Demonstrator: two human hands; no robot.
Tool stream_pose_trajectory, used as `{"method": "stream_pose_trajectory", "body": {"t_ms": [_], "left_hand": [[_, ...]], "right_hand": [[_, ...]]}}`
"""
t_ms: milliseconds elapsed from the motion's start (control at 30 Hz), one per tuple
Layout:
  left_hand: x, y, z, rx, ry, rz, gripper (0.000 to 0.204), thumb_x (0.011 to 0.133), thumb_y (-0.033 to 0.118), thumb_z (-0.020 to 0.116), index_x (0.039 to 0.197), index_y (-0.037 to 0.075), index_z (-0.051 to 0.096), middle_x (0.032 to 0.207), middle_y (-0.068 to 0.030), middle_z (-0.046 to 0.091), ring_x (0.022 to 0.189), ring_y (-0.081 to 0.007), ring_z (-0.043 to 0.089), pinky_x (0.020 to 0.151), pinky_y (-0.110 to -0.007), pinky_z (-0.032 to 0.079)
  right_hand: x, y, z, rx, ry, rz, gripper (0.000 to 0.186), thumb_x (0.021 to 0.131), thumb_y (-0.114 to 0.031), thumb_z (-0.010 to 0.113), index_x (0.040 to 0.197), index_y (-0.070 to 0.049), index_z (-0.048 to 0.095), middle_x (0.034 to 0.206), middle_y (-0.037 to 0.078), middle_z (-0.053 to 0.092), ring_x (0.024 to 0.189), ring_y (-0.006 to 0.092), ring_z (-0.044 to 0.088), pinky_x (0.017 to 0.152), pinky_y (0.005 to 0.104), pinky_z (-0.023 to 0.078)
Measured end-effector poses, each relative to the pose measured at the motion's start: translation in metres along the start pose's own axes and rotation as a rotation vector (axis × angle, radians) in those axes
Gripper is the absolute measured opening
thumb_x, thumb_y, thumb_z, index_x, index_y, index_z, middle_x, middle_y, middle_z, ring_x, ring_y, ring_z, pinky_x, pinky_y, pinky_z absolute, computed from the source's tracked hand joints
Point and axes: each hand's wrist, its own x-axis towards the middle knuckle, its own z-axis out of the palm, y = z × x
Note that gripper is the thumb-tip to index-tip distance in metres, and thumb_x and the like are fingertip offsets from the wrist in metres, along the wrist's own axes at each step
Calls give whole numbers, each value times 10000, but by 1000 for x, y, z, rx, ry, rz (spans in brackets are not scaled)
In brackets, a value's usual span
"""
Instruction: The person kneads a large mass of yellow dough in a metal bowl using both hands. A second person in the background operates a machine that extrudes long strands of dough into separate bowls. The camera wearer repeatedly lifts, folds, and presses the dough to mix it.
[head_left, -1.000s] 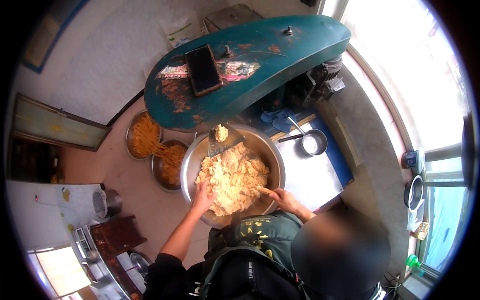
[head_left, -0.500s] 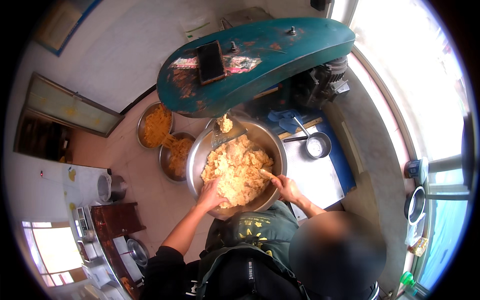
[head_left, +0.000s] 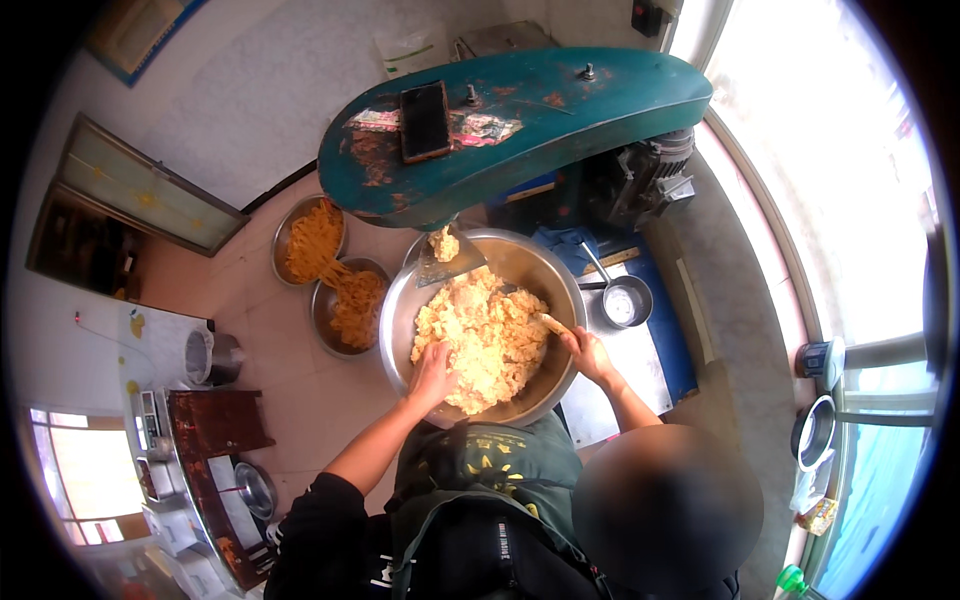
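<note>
A big steel bowl holds crumbly pale-yellow dough. My left hand is at the dough's lower-left side, fingers curled into it and partly hidden. At the bowl's right, my right hand grips a dough-smeared wooden handle reaching inward. A dark metal blade projects over the bowl's upper edge below the machine, with a lump of dough on it.
The green machine overhangs the bowl, carrying a dark phone. Two bowls of orange strands stand left. Small saucepans rest on a metal sheet at right, beside a blue cloth.
The view has shifted slightly. The bowl and both hands appear farther right and higher; my right hand has moved outward with the wooden handle, while my left hand stays in the dough.
</note>
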Motion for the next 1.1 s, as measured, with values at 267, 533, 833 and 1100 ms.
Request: {"method": "stream_pose_trajectory", "body": {"t_ms": [267, 533, 833, 1100], "left_hand": [[69, -4, 17, 253, -368, 74, 660, 842, 336, 784, 1364, 7, 547, 1365, -236, 587, 1281, -383, 545, 1058, -481, 462], [74, -1, -13, 81, -444, 41, 624, 753, 200, 850, 1310, 58, 607, 1236, -186, 673, 1177, -378, 615, 992, -453, 503], [35, -42, -11, -131, -251, 193, 460, 810, 162, 814, 1221, 73, 627, 1230, -153, 616, 1075, -354, 644, 886, -421, 544], [18, -81, -19, -456, -156, 58, 441, 848, 266, 787, 1218, 81, 635, 1186, -133, 649, 990, -314, 674, 826, -406, 547]], "right_hand": [[-3, -6, 5, 1, 28, 24, 338, 1033, -331, 571, 1024, 1, 637, 872, 272, 686, 880, 479, 668, 752, 524, 515], [-10, -9, 17, -15, 73, 30, 324, 1039, -318, 563, 1014, -1, 622, 810, 257, 670, 803, 470, 660, 699, 522, 496], [-26, -26, 42, -114, 112, 30, 281, 1042, -275, 561, 1002, -2, 610, 771, 250, 643, 738, 472, 636, 662, 525, 483], [-39, -77, 36, -543, 439, -284, 239, 1011, -231, 609, 995, 6, 639, 804, 295, 613, 827, 474, 581, 807, 542, 484]]}}
